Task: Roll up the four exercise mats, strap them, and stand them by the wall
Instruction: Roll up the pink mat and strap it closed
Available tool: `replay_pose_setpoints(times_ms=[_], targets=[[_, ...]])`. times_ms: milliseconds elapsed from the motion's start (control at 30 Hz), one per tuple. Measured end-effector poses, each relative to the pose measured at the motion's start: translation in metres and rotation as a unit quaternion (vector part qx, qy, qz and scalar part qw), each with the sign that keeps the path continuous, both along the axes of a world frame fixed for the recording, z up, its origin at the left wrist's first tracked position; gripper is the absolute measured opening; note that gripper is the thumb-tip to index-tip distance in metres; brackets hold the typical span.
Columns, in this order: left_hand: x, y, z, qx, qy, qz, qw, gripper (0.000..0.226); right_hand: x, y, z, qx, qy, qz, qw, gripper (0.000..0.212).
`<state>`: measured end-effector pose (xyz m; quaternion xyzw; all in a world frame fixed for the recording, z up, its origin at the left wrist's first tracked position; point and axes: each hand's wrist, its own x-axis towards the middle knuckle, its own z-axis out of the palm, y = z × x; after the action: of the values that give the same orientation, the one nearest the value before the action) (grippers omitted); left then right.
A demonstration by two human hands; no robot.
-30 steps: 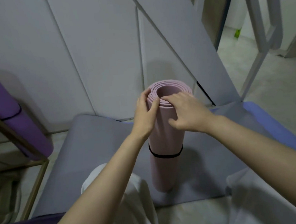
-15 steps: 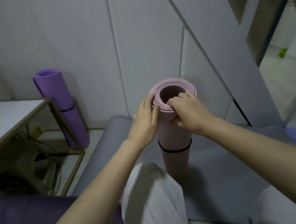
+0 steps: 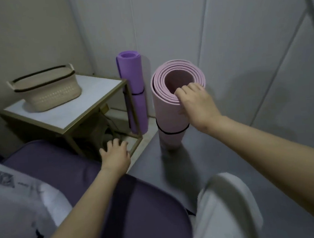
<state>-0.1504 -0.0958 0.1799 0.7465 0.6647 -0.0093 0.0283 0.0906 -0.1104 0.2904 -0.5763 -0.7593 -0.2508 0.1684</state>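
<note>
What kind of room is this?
Probably a corner of a home used for exercise: a strapped purple mat stands by the panelled wall, a rolled pink mat beside it, and a basket on a small side table.

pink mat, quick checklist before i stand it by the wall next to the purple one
1. Strap on: ok. A black strap circles the pink mat below its middle.
2. Roll upright: ok. It stands on end on the grey mat.
3. Grip: ok. The right hand curls its fingers over the top rim.
4. Left hand free: ok. It is open and holds nothing, low by the table frame.
5. Purple mat steady: ok. It is strapped and upright at the wall.
6. Floor spot at the wall: cannot tell. The pink mat hides it.
</note>
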Motion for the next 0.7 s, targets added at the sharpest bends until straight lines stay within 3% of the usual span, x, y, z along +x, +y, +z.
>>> replay_pose_setpoints(times_ms=[133, 233, 500, 700], targets=[[-0.036, -0.009, -0.04, -0.143, 0.062, 0.078, 0.985, 0.041, -0.021, 0.026, -0.008, 0.017, 0.0, 0.023, 1.0, 0.037], [-0.045, -0.02, -0.06, -0.205, 0.025, 0.114, 0.972, 0.045, -0.02, 0.037, -0.009, -0.02, -0.003, 0.028, 0.999, 0.032], [-0.014, -0.029, -0.07, -0.218, 0.018, 0.155, 0.963, 0.052, 0.016, 0.055, -0.028, -0.073, 0.013, 0.013, 0.997, 0.031], [0.007, 0.028, -0.064, -0.246, 0.026, 0.209, 0.946, 0.056, 0.045, 0.132, -0.001, -0.098, 0.031, 0.039, 0.994, 0.045]])
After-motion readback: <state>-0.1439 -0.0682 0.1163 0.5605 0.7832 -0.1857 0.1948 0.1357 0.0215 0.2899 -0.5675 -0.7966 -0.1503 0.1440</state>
